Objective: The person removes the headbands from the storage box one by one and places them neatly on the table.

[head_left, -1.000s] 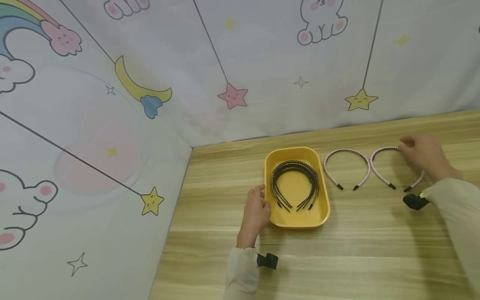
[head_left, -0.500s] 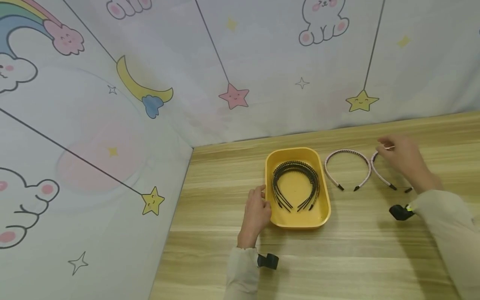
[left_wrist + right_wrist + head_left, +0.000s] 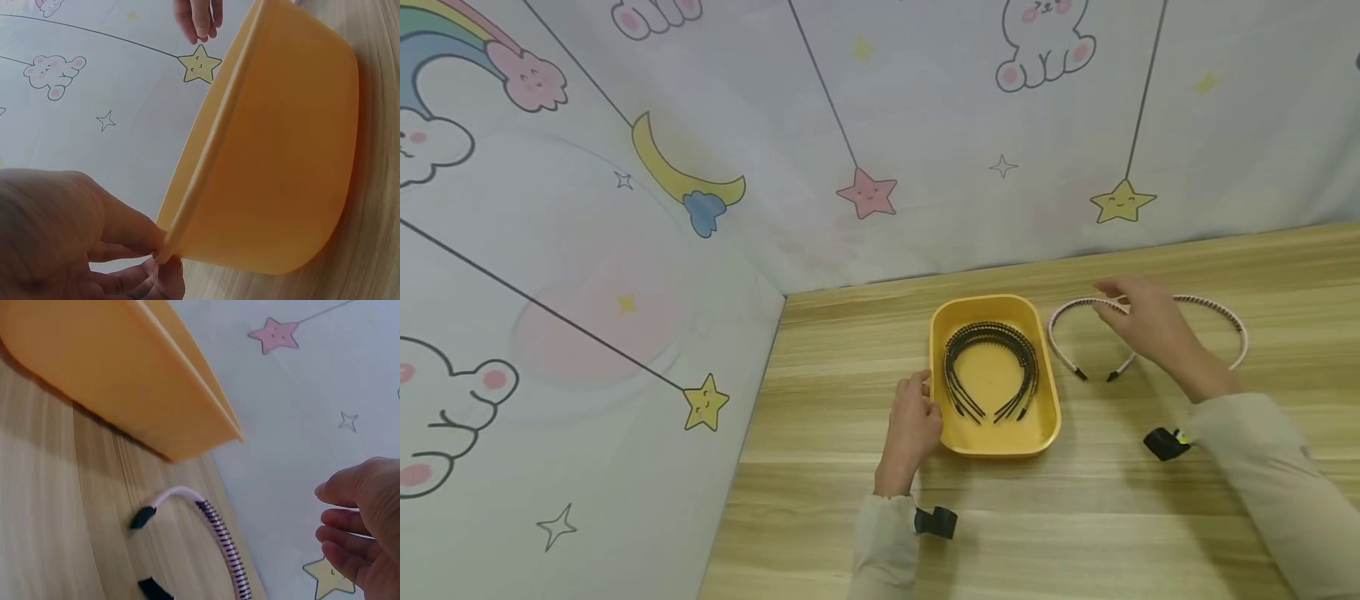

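Observation:
My left hand (image 3: 912,425) pinches the left rim of a yellow plastic bin (image 3: 1051,396); in the left wrist view, thumb and fingers are on either side of that rim. Inside the bin lie several dark toothed headbands (image 3: 988,331), nested together. To its right, on the table, are two pale pink headbands with black tips: a left one (image 3: 1052,332) and a right one (image 3: 1244,335). My right hand (image 3: 1157,329) hovers over the place where these two meet and hides part of both. Its fingers are loosely bent and hold nothing, as the right wrist view shows.
The wood-grain table (image 3: 820,500) runs back to a white wall cloth (image 3: 947,225) printed with stars and animals. Another printed wall (image 3: 587,467) stands along the table's left side. A black wrist device (image 3: 1165,444) sits at the right sleeve.
My right hand has moved left, from the right pink headband toward the left one, uncovering the right band's far side. My left hand and the bin have stayed in place.

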Motion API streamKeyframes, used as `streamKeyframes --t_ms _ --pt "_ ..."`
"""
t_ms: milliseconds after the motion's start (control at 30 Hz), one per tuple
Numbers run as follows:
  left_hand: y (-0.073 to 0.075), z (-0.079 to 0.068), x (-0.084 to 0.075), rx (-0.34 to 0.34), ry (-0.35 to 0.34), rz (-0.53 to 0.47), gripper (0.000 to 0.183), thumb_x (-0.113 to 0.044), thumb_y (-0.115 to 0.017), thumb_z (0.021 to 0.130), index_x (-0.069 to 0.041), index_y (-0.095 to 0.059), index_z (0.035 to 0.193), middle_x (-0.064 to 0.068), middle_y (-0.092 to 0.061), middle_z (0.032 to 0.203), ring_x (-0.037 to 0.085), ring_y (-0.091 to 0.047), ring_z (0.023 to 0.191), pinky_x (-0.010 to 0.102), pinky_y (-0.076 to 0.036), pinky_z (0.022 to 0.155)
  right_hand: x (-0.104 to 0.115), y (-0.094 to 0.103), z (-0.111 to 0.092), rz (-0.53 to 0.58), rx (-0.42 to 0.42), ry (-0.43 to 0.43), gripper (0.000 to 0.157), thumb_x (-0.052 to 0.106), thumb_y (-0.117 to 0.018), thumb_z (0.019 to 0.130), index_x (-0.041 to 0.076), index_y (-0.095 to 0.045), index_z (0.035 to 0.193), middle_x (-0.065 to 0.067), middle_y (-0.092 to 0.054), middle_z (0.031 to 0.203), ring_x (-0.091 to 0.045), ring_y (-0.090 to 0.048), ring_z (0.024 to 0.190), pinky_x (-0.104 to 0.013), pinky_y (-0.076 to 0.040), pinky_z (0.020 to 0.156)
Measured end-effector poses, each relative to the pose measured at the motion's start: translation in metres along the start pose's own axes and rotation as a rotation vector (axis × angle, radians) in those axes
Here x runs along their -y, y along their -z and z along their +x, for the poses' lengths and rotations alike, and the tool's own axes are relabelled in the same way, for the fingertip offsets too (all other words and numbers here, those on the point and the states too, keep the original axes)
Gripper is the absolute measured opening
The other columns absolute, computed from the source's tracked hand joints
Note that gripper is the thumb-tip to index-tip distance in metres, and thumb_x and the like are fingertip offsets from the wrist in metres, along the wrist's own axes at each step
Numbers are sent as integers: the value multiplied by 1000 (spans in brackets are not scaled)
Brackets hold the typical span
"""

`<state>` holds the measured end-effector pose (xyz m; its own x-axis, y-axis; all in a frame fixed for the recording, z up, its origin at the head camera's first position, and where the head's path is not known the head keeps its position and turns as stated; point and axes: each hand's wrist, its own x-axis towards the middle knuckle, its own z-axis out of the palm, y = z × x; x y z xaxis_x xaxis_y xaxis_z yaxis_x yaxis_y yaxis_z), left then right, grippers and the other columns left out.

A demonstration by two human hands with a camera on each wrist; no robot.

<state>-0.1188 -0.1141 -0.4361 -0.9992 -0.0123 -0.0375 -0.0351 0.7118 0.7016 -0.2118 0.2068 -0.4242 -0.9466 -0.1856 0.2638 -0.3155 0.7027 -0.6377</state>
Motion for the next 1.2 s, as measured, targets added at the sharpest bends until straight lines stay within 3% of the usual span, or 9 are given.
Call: streamKeyframes --t_ms 300,633,900,1200 --pt "0 0 -1 5 3 -2 46 1 -52 91 0 -47 136 14 -53 109 15 -52 81 28 -47 70 16 -16 9 -9 -10 76 32 6 -60 91 -9 -58 119 -29 -60 115 -44 -58 102 -56 -46 86" --pt "0 0 0 3 -5 7 46 1 -52 91 1 -47 136 14 -53 108 15 -51 80 28 -46 69 29 -38 22 0 66 87 33 9 -59 92 -7 -58 121 -26 -59 118 -41 -58 103 -53 -48 86" --pt "0 0 -1 -2 -6 18 45 1 -52 91 1 -47 135 14 -54 108 15 -51 80 28 -46 70 40 -53 28 9 182 66 37 9 -58 93 -6 -55 126 -25 -55 123 -42 -54 112 -54 -45 93" --pt "0 0 0 0 -2 10 45 1 -53 90 0 -47 136 14 -54 108 15 -51 79 28 -46 69 47 -69 35 -26 201 156 36 9 -61 91 -6 -56 123 -23 -58 119 -38 -56 109 -51 -47 92"
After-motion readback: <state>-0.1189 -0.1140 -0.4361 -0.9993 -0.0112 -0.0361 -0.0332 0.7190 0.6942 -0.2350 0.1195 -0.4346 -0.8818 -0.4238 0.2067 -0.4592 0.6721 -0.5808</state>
